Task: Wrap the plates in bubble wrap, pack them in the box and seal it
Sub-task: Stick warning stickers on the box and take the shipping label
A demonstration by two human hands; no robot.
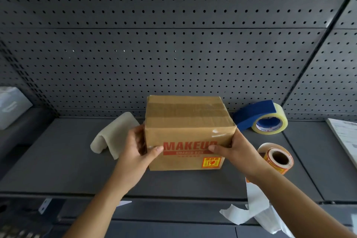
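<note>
Head view: the cardboard box [187,131] sits closed on the grey workbench [58,160], clear tape running across its top and a fragile sticker [211,162] low on its front face. The left hand [139,147] grips the box's left corner, thumb on the front; the right hand [235,147] holds the right corner likewise. Off to the right lie a packing tape roll [268,121] and a sticker roll [278,158] — a beige cloth [114,135] lies just left.

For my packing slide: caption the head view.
Left hand and right hand grip the taped cardboard box beside a tape roll.
</note>
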